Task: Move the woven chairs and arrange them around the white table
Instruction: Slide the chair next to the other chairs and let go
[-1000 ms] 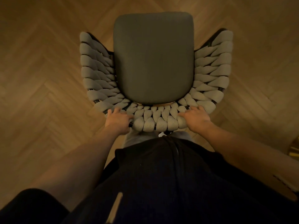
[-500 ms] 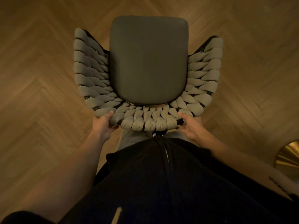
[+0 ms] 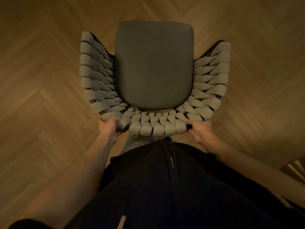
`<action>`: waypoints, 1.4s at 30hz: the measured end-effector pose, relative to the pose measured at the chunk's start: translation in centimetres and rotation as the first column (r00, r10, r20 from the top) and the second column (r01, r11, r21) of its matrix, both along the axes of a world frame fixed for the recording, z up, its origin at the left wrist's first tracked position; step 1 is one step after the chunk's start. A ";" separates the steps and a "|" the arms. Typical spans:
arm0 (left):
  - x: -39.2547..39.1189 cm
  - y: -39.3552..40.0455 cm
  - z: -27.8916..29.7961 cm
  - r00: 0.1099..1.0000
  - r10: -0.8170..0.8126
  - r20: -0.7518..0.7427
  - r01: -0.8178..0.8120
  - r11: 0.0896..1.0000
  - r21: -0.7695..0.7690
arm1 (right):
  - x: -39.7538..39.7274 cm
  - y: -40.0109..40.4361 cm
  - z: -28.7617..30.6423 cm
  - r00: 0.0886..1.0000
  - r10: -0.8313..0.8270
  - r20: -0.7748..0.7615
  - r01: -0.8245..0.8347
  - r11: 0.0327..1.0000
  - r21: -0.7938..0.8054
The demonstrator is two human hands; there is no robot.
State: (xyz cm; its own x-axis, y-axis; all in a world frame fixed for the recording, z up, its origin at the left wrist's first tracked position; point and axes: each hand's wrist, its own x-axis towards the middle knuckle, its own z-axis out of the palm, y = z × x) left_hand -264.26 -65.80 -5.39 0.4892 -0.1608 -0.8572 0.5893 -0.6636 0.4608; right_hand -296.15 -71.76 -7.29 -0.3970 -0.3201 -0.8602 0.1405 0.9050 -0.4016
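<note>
I look straight down on a woven chair (image 3: 97,83) with a dark grey seat cushion (image 3: 153,63) and a curved back of thick light-grey woven straps. My left hand (image 3: 108,128) grips the left part of the backrest's top rim, fingers curled under it. My right hand (image 3: 200,130) grips the right part of the same rim. The chair stands directly in front of my body. Its legs are hidden under the seat. The white table is not in view.
Herringbone wooden floor (image 3: 41,80) surrounds the chair on all sides. A shiny brass-coloured object (image 3: 295,171) shows at the right edge, low in the frame. My dark clothing fills the bottom of the view.
Both hands have shifted outward from the middle of the backrest to its left and right parts. The chair sits slightly lower and more to the left in view; the brass object has come into sight.
</note>
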 end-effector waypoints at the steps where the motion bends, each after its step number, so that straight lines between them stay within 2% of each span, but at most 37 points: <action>1: 0.5 -1.5 0.1 1.000 -0.003 0.001 0.003 1.000 -0.004 | 0.5 -1.6 0.2 1.000 -0.009 0.001 0.009 1.000 0.000; 9: 5.3 -13.8 1.5 0.999 -0.027 -0.026 0.026 1.000 -0.018 | 5.1 -14.6 1.9 1.000 0.000 0.022 0.001 0.999 -0.054; 23: 11.7 -34.8 0.6 0.999 0.000 -0.039 0.000 1.000 0.004 | 11.3 -37.0 0.1 0.998 0.023 0.057 -0.017 0.995 -0.100; 32: 14.2 -50.0 1.8 0.999 0.029 -0.017 -0.029 0.999 0.016 | 14.2 -53.0 0.3 0.993 0.121 0.007 -0.120 0.992 -0.031; 42: 19.6 -67.6 1.5 0.998 0.001 -0.056 -0.002 1.000 -0.020 | 20.0 -70.8 0.5 0.992 0.125 0.015 -0.124 0.991 -0.040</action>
State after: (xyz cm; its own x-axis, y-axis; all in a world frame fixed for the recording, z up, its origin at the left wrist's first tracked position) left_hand -244.67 -133.35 -3.86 0.4412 -0.1775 -0.8797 0.6156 -0.6534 0.4406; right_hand -276.15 -142.57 -6.83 -0.3369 -0.3998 -0.8524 0.0351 0.8994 -0.4357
